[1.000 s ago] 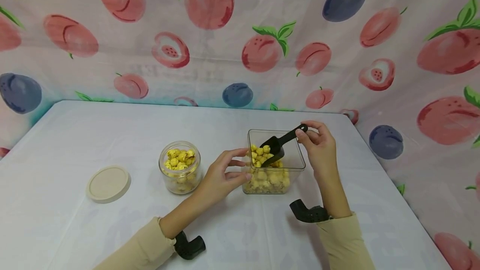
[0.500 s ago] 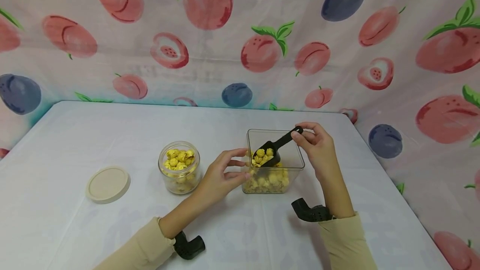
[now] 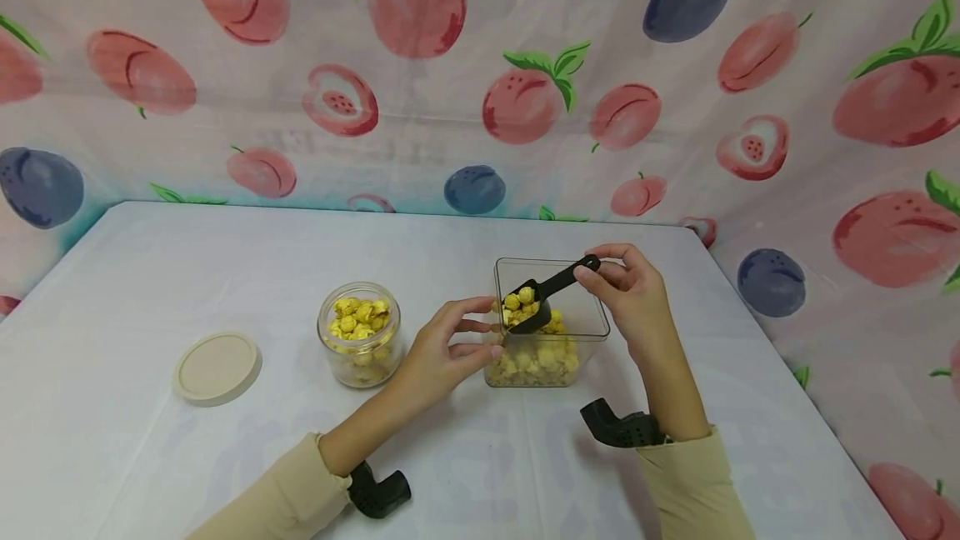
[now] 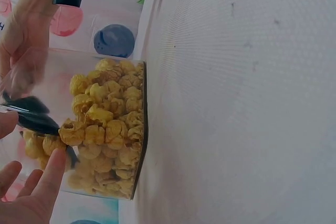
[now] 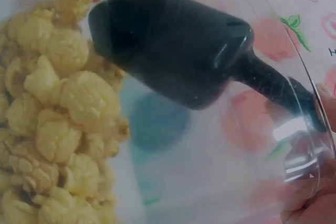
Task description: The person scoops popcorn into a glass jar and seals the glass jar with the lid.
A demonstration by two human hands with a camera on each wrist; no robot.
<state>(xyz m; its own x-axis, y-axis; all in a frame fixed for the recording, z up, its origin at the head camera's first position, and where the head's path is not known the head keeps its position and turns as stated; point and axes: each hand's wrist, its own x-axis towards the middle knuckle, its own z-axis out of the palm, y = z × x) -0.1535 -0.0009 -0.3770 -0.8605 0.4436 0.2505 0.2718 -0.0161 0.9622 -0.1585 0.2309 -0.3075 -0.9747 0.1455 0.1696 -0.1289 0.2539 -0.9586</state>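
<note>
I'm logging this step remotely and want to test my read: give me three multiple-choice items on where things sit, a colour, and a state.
1. Where does the lid lie?
A. on the round jar
B. on the table, left of the round jar
C. inside the square container

2. What colour is the scoop?
A. black
B. white
C. red

3. How is the scoop now?
A. empty
B. lying on the table
C. loaded with popcorn

Answers: 1 B, it rests flat on the cloth, apart from the open jar. 2 A, dark handle and bowl. 3 C, yellow pieces sit in its bowl above the square container, held by the right hand.

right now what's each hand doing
left hand: fingers steady the clear container, gripping nothing.
right hand: pinches the black scoop, loaded with popcorn.
</note>
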